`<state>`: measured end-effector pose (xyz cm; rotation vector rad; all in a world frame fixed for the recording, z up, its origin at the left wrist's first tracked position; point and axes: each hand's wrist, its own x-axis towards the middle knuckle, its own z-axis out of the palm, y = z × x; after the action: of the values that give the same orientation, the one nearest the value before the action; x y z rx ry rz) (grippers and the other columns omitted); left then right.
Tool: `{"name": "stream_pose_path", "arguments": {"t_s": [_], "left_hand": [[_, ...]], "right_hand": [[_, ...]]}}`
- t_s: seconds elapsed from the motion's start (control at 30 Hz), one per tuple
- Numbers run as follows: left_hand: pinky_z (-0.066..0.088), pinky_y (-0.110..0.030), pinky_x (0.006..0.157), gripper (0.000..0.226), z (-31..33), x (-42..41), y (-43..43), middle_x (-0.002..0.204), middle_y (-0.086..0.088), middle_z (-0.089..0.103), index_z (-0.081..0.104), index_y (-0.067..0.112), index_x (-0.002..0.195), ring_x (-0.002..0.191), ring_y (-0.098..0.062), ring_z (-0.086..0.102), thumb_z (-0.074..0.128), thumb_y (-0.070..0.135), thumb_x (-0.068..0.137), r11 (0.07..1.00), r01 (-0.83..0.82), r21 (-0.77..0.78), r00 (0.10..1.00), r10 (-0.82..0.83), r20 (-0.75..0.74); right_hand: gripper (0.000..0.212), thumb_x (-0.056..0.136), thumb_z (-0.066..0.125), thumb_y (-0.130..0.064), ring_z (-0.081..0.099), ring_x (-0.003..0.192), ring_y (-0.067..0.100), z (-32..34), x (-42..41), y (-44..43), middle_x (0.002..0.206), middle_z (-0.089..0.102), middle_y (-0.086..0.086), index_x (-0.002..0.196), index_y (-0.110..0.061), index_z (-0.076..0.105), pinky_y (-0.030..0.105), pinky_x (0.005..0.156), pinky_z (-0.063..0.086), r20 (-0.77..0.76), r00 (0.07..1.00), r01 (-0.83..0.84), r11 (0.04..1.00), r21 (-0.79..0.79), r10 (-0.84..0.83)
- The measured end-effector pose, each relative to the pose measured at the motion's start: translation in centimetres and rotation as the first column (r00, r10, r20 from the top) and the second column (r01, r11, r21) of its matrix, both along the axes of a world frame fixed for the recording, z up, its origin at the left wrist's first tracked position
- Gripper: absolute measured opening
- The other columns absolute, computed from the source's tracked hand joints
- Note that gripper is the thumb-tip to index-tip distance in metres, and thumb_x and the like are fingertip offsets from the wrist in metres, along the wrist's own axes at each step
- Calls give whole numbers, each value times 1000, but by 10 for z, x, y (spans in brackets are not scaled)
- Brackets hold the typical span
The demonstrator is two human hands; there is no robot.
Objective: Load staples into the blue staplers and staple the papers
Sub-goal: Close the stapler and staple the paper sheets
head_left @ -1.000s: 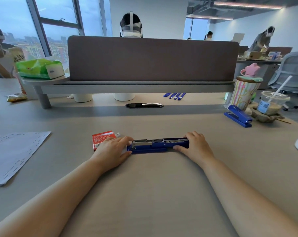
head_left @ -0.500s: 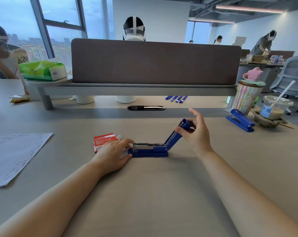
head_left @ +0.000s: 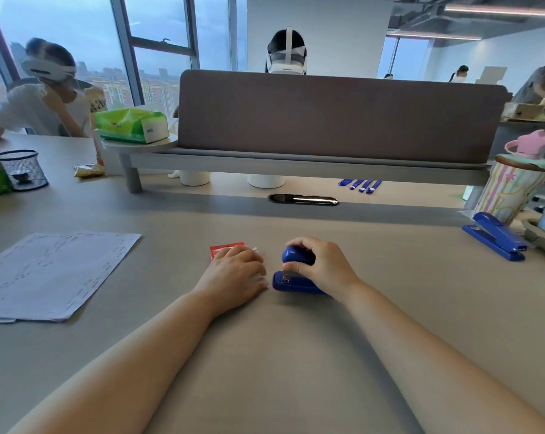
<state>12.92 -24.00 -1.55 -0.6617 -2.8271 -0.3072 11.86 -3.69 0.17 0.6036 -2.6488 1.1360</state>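
At the middle of the desk (head_left: 296,355), a blue stapler (head_left: 291,281) is gripped by the right hand (head_left: 322,267), whose fingers are curled over its raised top arm. Just beside it, the left hand (head_left: 233,277) is laid flat and loosely spread, partly covering a red staple box (head_left: 222,249). Papers (head_left: 49,274) are seen well to the left, and a second blue stapler (head_left: 496,236) far right.

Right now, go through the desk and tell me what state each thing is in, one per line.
Near blue stapler: top nearly closed, under right hand.
Far blue stapler: closed, untouched.
Red staple box: partly under left hand.
White paper stack: flat, untouched.
Black mesh cup: upright.
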Motion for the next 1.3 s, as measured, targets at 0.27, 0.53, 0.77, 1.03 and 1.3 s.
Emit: {"name": "stream_pose_path", "arguments": {"t_s": [0.27,0.53,0.77,1.03,1.3], "left_hand": [[39,-42,102,36,1,0,-3,114,4,65,68,33,101,115,-23,53,41,49,84,997,77,-4,996,-77,39],[34,-38,108,29,0,-2,-4,124,5,59,66,29,107,123,-18,46,46,43,90,993,114,-32,993,-112,45],[34,-31,106,28,-2,-5,-5,130,3,53,62,20,110,125,-18,45,53,35,88,997,74,22,997,-75,20],[41,-34,96,42,14,-1,-16,129,0,50,44,20,123,119,-20,45,57,34,86,981,-130,146,990,121,67],[36,-40,106,58,7,26,-76,141,-1,38,36,20,133,133,-23,30,58,40,84,932,-361,46,924,350,152]], "right_hand": [[52,95,28,-47,37,52,13,12,-5,-10,53,40,-3,51,-22,36,33,58,28,134,987,60,976,211,-90],[54,96,21,-46,48,75,25,23,-14,-22,75,49,7,69,-9,49,34,74,34,314,912,118,904,412,-262],[47,95,21,-36,47,78,29,14,-18,-27,79,50,12,65,-10,46,32,70,34,266,923,133,879,458,-278],[52,98,22,-38,40,57,18,11,-6,-27,58,41,2,53,-17,37,29,52,28,130,961,184,914,362,-245],[47,97,22,-39,54,83,26,4,18,-86,98,63,11,69,-19,54,30,62,35,74,992,70,940,333,-100]]}}
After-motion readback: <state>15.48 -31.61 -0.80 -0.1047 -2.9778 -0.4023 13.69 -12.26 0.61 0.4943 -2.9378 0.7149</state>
